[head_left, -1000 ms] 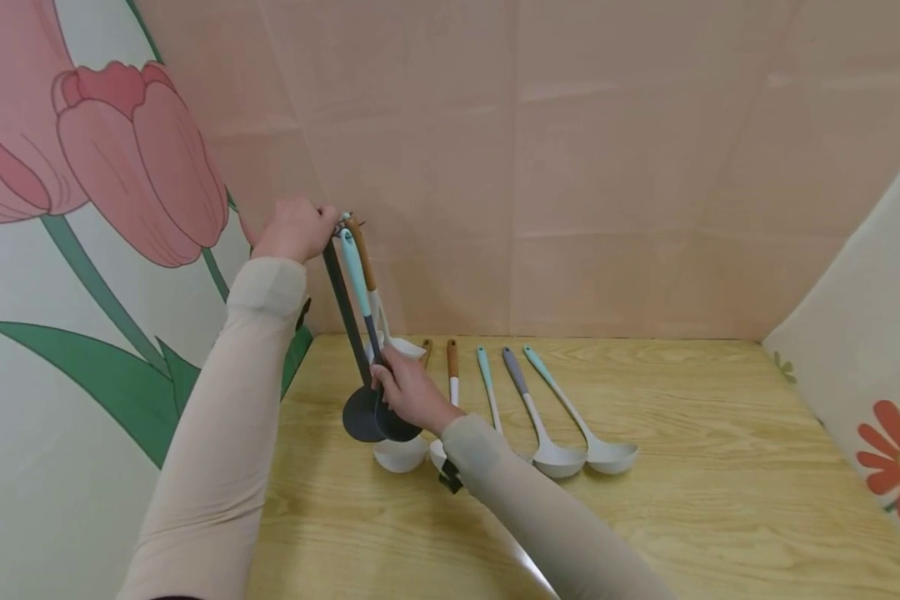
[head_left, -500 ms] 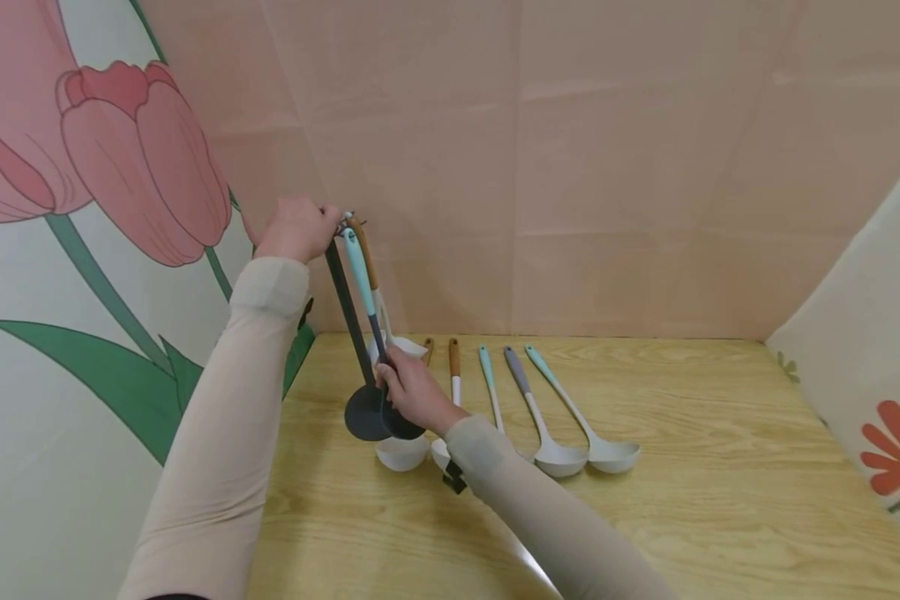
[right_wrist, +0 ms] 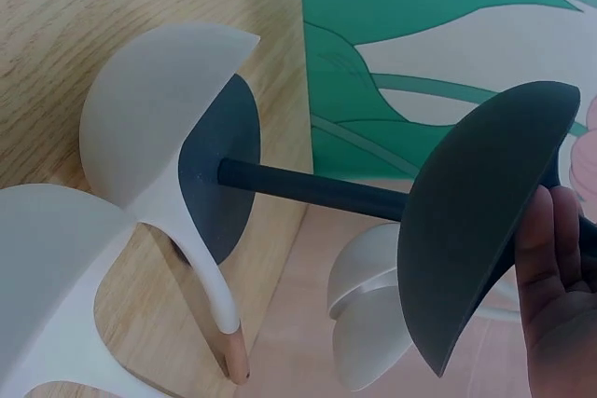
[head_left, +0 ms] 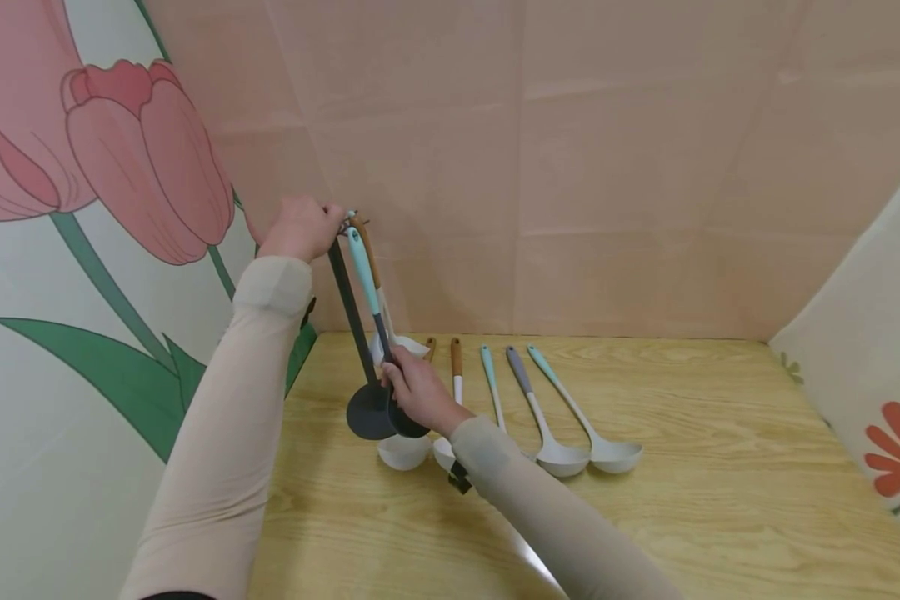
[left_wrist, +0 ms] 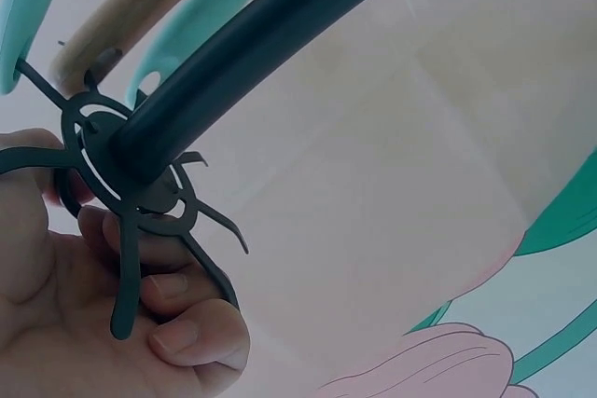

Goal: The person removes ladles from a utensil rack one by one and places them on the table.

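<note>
While left fingers point(left_wrist: 201, 335) grip a black hooked rack point(left_wrist: 266, 55), right fingers point(right_wrist: 537, 244) clasp a turquoise-handled ladle point(right_wrist: 476, 216), dark-necked, dark-bowled

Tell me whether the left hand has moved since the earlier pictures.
No: in the head view, the left hand keeps its place against the printed tulip; only the whole picture has slid slightly rightward.

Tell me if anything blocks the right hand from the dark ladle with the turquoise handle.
Nothing visible does: the right hand grips the dark ladle low down. In the right wrist view, the black stand is beyond the ladle, not between them.
</note>
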`<act>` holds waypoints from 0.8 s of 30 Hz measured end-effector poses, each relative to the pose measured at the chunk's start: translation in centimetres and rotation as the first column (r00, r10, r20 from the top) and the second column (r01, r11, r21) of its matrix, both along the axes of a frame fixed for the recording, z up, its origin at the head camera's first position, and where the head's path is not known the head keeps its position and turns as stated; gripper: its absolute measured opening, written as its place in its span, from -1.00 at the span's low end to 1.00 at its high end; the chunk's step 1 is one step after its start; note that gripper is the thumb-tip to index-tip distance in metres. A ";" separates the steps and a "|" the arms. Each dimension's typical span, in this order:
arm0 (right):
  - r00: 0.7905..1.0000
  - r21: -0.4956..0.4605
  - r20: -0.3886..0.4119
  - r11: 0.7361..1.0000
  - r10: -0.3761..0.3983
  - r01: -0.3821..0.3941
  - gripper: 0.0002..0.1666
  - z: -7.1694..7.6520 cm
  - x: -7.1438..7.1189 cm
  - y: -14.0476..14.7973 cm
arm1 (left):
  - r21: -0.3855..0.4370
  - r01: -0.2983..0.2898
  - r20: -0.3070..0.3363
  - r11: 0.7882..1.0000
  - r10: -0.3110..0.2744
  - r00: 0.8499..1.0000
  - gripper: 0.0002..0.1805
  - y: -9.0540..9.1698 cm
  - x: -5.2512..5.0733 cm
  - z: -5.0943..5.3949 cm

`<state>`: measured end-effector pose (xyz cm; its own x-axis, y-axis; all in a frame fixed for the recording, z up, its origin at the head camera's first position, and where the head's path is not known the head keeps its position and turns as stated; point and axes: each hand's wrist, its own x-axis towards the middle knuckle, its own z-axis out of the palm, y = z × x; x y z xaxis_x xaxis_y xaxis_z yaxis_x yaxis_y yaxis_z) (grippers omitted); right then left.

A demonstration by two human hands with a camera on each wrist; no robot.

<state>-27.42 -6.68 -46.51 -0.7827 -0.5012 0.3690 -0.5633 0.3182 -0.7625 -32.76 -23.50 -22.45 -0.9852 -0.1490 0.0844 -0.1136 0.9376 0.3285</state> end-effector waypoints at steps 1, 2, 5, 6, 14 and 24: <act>1.000 0.004 -0.004 1.000 -0.002 0.002 -0.74 0.0 0.0 0.1 | 0.004 0.000 0.001 1.000 0.000 1.000 -0.50 0.0 0.0 0.0; 1.000 0.008 -0.007 1.000 -0.004 0.004 -0.74 0.0 0.1 0.1 | 0.009 0.000 0.002 1.000 0.000 1.000 -0.51 0.0 0.0 0.0; 1.000 0.012 -0.014 1.000 -0.006 0.007 -0.73 0.0 0.1 0.2 | 0.016 -0.001 0.002 1.000 0.001 1.000 -0.52 0.0 0.0 0.0; 1.000 0.012 -0.015 1.000 -0.008 0.008 -0.74 0.0 0.1 0.2 | 0.016 -0.002 0.002 1.000 0.002 1.000 -0.52 0.0 -0.1 0.0; 1.000 0.002 -0.025 1.000 -0.011 0.011 -0.83 -0.3 0.0 0.3 | 0.017 -0.007 0.011 1.000 0.007 1.000 -0.52 -0.1 -0.1 0.0; 1.000 0.006 -0.024 1.000 -0.012 0.012 -0.83 -0.3 -0.1 0.3 | 0.028 -0.002 0.007 1.000 0.002 1.000 -0.52 -0.1 0.0 -0.1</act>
